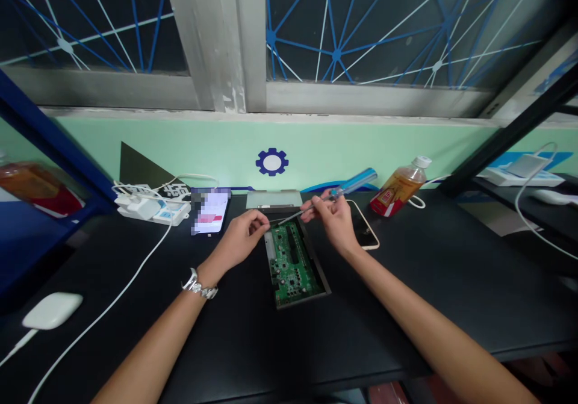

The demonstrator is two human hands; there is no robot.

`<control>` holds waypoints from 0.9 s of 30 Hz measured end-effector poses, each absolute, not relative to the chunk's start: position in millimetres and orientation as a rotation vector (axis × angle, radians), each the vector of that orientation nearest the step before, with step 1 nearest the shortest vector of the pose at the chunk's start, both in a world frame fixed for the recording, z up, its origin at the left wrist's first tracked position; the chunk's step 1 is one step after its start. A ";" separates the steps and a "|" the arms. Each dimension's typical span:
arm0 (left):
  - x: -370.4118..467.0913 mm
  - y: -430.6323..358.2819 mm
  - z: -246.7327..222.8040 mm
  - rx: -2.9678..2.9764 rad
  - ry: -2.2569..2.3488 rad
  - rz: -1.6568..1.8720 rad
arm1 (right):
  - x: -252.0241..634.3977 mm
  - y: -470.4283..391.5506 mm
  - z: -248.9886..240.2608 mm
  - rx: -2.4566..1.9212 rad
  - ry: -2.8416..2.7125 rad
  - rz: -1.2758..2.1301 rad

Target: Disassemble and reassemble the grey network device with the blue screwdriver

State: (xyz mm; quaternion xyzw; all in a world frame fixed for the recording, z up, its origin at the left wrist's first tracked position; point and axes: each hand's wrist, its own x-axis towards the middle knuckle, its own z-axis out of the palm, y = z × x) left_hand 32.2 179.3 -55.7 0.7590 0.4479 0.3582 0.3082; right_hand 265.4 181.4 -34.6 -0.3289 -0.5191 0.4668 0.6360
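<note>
A green circuit board [292,265] lies in a dark metal frame [321,274] on the black table. My right hand [327,214] is closed on a screwdriver [354,183] with a clear blue handle. Its long shaft slants down to the left, with the tip over the board's far left corner. Close to that tip, my left hand [246,235] has thumb and forefinger pinched together at the frame's corner; what they hold, if anything, is too small to tell. Behind the board rests a pale flat panel [274,199].
A lit phone [212,211] and a white power strip [158,208] are at the left, with a cable and a white charger [53,310] nearer. Another phone [365,229] lies right of the board, and a drink bottle [400,188] leans behind it.
</note>
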 end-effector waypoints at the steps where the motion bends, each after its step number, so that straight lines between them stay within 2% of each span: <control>1: 38.7 177.8 -58.6 1.901 1.170 0.989 | 269.3 177.9 -39.1 -0.750 -1.130 1.060; 6: 58.3 171.6 -68.8 1.351 1.028 1.149 | 278.5 165.5 -50.7 -0.753 -0.943 1.147; 13: 64.0 165.6 -67.6 0.738 0.793 1.143 | 274.2 162.1 -47.9 -0.733 -0.849 1.116; 27: 70.2 161.6 -71.3 0.647 0.717 1.082 | 273.3 161.9 -49.1 -0.739 -0.865 1.129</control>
